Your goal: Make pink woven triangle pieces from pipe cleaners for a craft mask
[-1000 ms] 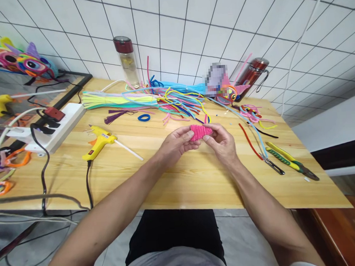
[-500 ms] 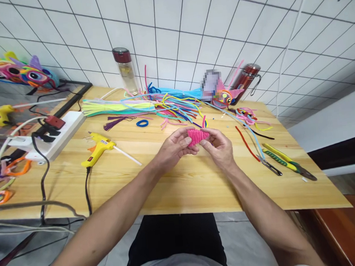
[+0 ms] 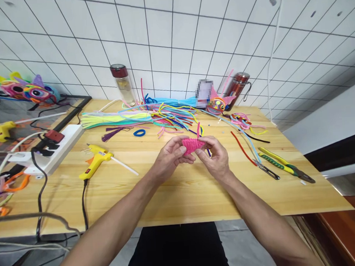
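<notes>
Between my two hands is a small pink piece of coiled pipe cleaner (image 3: pixel 191 145), tapering towards the right, with one loose end standing up at its right side. My left hand (image 3: pixel 170 155) pinches its wide left end between thumb and fingers. At the narrow right end, my right hand (image 3: pixel 213 155) grips it with thumb and forefinger. Both hands are above the table, in front of a pile of loose pipe cleaners (image 3: pixel 176 113) in many colours. A blue pipe-cleaner ring (image 3: pixel 139 133) lies beyond my left hand.
A yellow glue gun (image 3: pixel 96 159) with a white stick lies left, near a power strip (image 3: pixel 55 151). Pliers (image 3: pixel 286 166), small snips (image 3: pixel 268 170) and a red pipe cleaner (image 3: pixel 242 148) lie right. A glass bottle (image 3: pixel 124 86) and a dark red flask (image 3: pixel 237 89) stand by the wall.
The view has tilted up slightly, so the table sits lower in the picture. Both hands still hold the pink piece, whose upright end now shows more clearly.
</notes>
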Action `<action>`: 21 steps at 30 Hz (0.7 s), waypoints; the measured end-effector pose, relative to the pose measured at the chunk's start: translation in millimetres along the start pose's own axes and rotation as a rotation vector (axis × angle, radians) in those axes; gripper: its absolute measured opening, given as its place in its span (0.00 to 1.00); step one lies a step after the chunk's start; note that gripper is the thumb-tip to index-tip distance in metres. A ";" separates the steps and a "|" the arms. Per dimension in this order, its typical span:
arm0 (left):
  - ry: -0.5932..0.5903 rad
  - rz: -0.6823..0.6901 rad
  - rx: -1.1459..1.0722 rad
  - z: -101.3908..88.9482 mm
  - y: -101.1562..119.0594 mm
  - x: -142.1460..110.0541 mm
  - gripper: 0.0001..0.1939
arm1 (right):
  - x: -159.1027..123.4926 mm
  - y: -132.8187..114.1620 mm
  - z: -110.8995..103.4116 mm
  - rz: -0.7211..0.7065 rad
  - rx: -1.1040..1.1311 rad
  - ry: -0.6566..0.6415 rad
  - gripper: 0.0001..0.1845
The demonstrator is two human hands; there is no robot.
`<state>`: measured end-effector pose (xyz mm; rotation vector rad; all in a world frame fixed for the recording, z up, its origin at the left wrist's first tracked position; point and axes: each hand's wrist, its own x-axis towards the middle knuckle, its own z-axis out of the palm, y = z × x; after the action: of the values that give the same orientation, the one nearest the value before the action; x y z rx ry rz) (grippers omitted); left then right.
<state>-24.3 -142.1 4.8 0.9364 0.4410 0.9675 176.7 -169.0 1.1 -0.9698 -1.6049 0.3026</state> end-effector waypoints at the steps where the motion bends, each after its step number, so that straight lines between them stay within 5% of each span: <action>1: 0.000 -0.001 0.004 0.6 0.7 -0.7 0.32 | -0.4 0.3 0.0 -0.001 -0.002 -0.001 0.13; 11: -0.019 0.089 -0.074 3.9 -3.4 2.1 0.24 | -3.9 5.1 2.3 0.030 0.025 -0.002 0.13; 21: -0.042 0.038 -0.112 5.5 -0.4 0.3 0.25 | -4.7 1.7 3.6 0.105 0.063 0.006 0.15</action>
<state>-20.2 -144.6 7.5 0.8651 0.3313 0.9955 174.0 -170.3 -4.4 -1.0070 -1.5324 0.4195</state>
